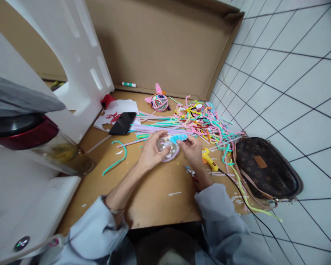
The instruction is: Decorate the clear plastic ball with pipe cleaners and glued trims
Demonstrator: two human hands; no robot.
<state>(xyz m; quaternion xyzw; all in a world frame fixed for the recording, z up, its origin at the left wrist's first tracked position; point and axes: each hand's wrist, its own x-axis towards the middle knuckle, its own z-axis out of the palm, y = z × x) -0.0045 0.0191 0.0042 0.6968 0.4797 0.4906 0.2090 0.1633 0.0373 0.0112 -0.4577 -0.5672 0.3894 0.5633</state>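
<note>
My left hand [152,150] is wrapped round the side of a clear plastic ball [165,144] with a lilac band along its lower edge. Between thumb and fingers, my right hand [192,148] pinches a flat blue piece [178,138] that looks made of coiled pipe cleaner. That blue piece lies against or just over the ball's upper right; whether it is fixed there I cannot tell. Close to my right wrist are a yellow glue gun [209,159] and small scissors [192,172], partly hidden by the forearm.
A tangled heap of coloured pipe cleaners [201,119] spreads behind my hands. Beyond it sits a pink-eared ball figure [159,101]. A black phone [123,123] lies on white paper at left. At right is a brown handbag [266,167]; the glue gun's cord [245,198] runs beside it.
</note>
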